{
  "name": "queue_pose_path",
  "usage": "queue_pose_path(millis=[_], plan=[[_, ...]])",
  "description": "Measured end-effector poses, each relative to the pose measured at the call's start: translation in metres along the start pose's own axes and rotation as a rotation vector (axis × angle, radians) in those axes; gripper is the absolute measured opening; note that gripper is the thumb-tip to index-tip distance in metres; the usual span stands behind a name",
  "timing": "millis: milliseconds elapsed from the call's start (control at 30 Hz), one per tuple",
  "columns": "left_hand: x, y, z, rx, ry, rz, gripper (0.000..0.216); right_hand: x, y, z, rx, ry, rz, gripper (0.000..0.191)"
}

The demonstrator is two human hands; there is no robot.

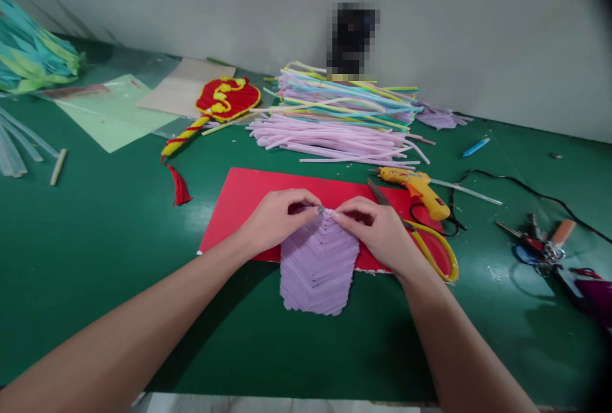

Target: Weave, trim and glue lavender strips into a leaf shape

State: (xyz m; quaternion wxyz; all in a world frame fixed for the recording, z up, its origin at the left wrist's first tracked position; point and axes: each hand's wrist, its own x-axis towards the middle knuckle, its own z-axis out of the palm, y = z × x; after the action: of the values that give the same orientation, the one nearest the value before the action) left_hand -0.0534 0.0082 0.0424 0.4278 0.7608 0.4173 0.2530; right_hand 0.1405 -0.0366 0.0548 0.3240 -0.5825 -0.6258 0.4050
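A lilac panel of pipe cleaners (319, 266), laid in a chevron pattern, lies partly on a red board (258, 199) and hangs over its near edge. My left hand (282, 218) pinches the panel's narrow far end from the left. From the right, my right hand (373, 225) pinches the same end, its fingertips close to the left ones. Scissors with yellow handles (447, 257) rest beside and partly under my right hand. Just beyond them is a yellow hot glue gun (418, 187) with a clear glue stick in its back.
A pile of pastel pipe cleaners (335, 136) lies at the back. A red and yellow fan (229, 97) with a tassel sits back left, near green paper (117, 113) and glue sticks (14, 145). Keys (549, 253), a blue pen (475, 147) and a black cord (526, 187) are right.
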Motion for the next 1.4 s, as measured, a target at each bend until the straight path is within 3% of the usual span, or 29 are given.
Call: queue_pose_path(millis=[533,667,800,1100,1400], plan=[[0.001,-0.002,0.0,-0.007,0.012,0.033,0.016,0.0,0.002,-0.001,0.049,-0.006,0.016,0.02],[-0.001,0.001,0.001,0.034,0.088,0.153,0.026,0.0,0.004,-0.001,0.076,-0.022,0.022,0.022],[-0.003,0.005,0.002,0.119,0.091,0.262,0.021,0.001,0.004,-0.001,0.074,-0.024,0.015,0.023],[-0.004,0.006,0.004,0.052,0.025,0.037,0.023,0.0,0.001,-0.001,0.052,-0.015,0.018,0.027],[-0.005,0.009,0.003,0.056,0.046,0.077,0.017,-0.001,-0.002,-0.003,0.028,0.0,0.036,0.027]])
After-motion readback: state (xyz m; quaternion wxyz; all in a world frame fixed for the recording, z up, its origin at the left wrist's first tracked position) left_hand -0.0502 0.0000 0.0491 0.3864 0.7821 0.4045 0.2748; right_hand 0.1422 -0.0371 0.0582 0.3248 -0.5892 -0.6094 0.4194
